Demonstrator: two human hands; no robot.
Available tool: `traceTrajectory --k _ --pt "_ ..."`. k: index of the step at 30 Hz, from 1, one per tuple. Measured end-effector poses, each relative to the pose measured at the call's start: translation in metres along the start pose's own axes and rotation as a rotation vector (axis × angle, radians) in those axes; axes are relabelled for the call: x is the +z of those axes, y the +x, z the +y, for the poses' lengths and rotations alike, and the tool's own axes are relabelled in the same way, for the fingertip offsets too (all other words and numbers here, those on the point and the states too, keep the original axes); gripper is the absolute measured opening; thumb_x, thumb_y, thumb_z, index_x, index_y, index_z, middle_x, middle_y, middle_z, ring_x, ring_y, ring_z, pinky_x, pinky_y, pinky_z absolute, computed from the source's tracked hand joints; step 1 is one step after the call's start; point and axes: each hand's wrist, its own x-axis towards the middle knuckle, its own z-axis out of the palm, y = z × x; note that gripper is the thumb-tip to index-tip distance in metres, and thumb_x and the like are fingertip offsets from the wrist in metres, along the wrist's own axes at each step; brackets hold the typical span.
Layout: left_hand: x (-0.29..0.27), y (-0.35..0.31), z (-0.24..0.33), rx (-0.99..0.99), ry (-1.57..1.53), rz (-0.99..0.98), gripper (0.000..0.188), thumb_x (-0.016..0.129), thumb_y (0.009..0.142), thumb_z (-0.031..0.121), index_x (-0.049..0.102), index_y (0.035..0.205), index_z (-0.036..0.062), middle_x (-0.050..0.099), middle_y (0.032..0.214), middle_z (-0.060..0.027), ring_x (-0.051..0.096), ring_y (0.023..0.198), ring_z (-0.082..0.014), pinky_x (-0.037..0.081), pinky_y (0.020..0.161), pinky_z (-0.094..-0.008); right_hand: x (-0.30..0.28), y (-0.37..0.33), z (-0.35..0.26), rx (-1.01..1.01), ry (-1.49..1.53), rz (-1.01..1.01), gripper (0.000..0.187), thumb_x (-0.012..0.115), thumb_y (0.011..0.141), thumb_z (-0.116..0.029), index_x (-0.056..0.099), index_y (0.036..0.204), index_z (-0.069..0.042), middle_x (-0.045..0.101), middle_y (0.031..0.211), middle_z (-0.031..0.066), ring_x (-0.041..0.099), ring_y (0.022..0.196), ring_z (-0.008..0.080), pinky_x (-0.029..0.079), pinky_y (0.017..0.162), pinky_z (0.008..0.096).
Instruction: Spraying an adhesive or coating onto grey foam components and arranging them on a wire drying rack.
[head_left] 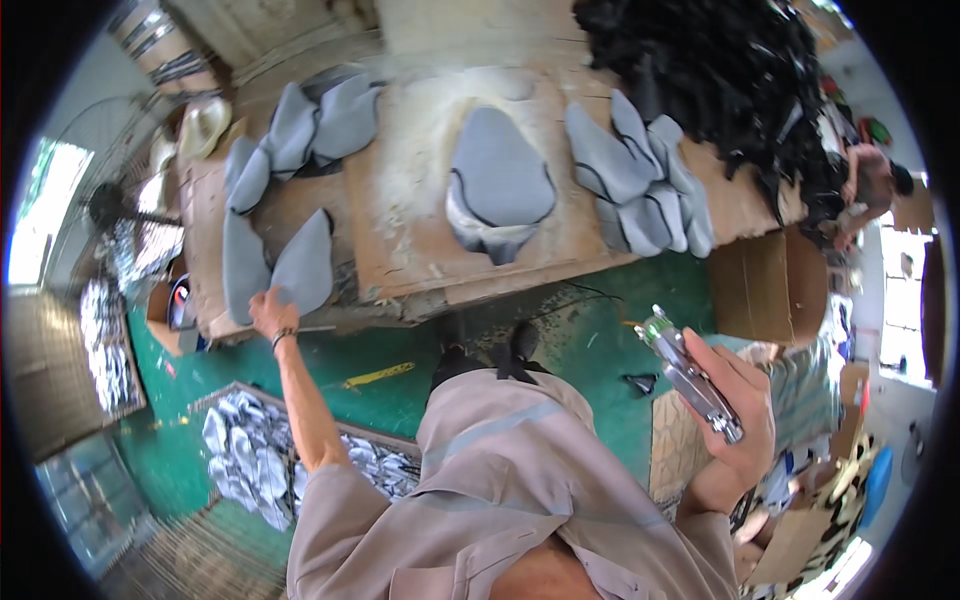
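My left hand (pixel 272 315) pinches the near edge of a grey, pear-shaped, padded piece (pixel 304 262) at the table's left front corner. Beside it stands another grey piece (pixel 243 262). My right hand (pixel 738 400) is wrapped round a metal spray gun (pixel 690 380), held up off the table to the right. In the middle of the table a grey saddle-shaped piece (pixel 502 165) lies with its narrow end away from me; its near end shows a pale underside with dark edging. That piece rests on a cardboard sheet (pixel 400 240) crusted with pale residue.
Grey pieces lie in groups at the table's left (pixel 290 130) and right (pixel 640 175). A black glossy heap (pixel 700 70) covers the back right. A cardboard box (pixel 765 290) stands at the right end; a crate of grey pieces (pixel 250 455) is on the green floor. Another person (pixel 870 185) works far right.
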Motion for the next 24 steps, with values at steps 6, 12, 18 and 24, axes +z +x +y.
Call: traceTrajectory --k 6,12,18,24 --pt "0.031 0.019 -0.066 -0.095 -0.631 0.13 0.068 0.063 0.067 0.001 0.069 0.132 0.0194 0.06 0.121 -0.009 0.056 0.111 -0.027 0.047 0.097 -0.0388 -0.028 -0.014 0.004 -0.023 0.039 0.122 0.062 0.071 0.072 0.001 0.062 0.133 0.003 0.067 0.099 0.0183 0.065 0.082 0.0273 0.05 0.076 0.0316" --pt "0.017 -0.031 -0.019 -0.618 -1.448 0.308 0.078 0.058 0.065 -0.006 0.06 0.141 0.0072 0.058 0.135 -0.0138 0.054 0.116 -0.0234 0.038 0.107 -0.0372 -0.033 -0.033 0.007 0.033 -0.008 0.086 0.058 0.069 0.066 0.0 0.068 0.123 0.005 0.067 0.089 0.0181 0.065 0.075 0.0286 0.05 0.073 0.0317" --pt "0.027 -0.123 -0.016 -0.617 -1.377 0.243 0.064 0.057 0.071 0.0 0.065 0.134 0.007 0.066 0.13 -0.0072 0.06 0.093 -0.0132 0.041 0.074 -0.0271 -0.04 -0.059 0.019 0.036 -0.112 0.168 0.047 0.068 0.071 -0.015 0.074 0.113 0.003 0.068 0.089 0.0161 0.064 0.077 0.0244 0.047 0.074 0.0299" --pt "0.059 -0.261 0.02 -0.881 -1.246 -0.058 0.051 0.057 0.074 0.0 0.072 0.122 0.0039 0.07 0.109 -0.0059 0.06 0.084 -0.0158 0.044 0.064 -0.0275 -0.047 -0.08 0.048 0.004 -0.078 0.111 0.044 0.065 0.073 -0.019 0.077 0.111 0.0 0.07 0.093 0.0141 0.064 0.077 0.0242 0.047 0.076 0.0329"
